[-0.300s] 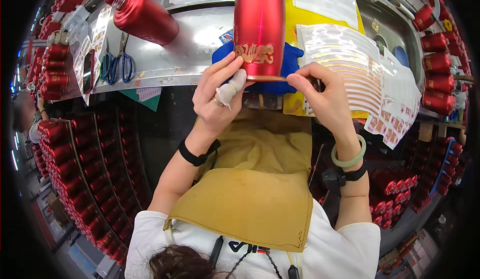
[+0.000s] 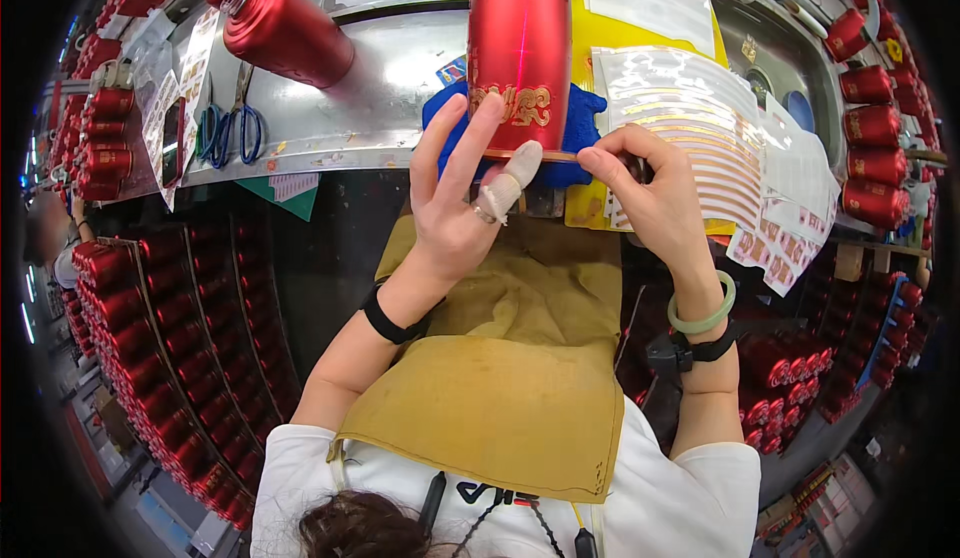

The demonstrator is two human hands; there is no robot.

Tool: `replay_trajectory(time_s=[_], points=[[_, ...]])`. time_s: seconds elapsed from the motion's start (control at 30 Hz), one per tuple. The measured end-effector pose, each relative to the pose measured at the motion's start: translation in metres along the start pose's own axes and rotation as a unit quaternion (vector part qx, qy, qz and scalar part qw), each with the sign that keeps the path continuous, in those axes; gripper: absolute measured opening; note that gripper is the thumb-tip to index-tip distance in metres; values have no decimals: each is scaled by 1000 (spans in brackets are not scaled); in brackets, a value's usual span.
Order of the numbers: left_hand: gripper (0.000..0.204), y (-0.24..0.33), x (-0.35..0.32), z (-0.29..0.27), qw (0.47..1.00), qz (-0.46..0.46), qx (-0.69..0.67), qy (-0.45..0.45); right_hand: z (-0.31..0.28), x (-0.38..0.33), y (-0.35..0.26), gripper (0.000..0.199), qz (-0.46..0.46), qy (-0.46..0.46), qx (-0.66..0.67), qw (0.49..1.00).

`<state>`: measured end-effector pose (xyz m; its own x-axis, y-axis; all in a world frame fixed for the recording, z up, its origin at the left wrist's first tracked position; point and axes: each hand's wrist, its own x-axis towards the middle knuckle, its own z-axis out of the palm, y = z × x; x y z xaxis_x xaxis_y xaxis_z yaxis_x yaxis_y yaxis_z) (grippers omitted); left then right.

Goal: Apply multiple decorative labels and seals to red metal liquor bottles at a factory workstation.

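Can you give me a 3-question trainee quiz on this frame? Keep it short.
1. True or false: the left hand has its fingers spread against the red tumbler.
2. What lies under the tumbler? A) blue cloth B) green tray C) bare wood
3. What is on the right hand's wrist?

Key:
1. True
2. A
3. A green bangle, with a black band just behind it.

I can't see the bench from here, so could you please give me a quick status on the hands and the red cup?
Left hand open, fingers spread against red cup. Right hand pinching at cup's lower edge. Gold decal on cup. Nothing in the way.
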<state>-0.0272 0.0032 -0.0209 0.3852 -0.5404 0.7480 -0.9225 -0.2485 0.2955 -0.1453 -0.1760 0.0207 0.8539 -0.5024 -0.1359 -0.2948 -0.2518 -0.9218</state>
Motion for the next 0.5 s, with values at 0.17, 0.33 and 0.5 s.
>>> replay_trajectory(time_s=[0.17, 0.33, 0.5], points=[[27, -18, 1, 11, 991, -1, -113, 70, 6, 0, -3, 24, -10, 0, 1, 1000], [22, -16, -9, 12, 979, -79, -162, 91, 7, 1, -6, 23, -6, -1, 14, 1000], [21, 5, 7, 8, 995, -32, -70, 70, 7, 2, 3, 23, -4, 7, 12, 1000]])
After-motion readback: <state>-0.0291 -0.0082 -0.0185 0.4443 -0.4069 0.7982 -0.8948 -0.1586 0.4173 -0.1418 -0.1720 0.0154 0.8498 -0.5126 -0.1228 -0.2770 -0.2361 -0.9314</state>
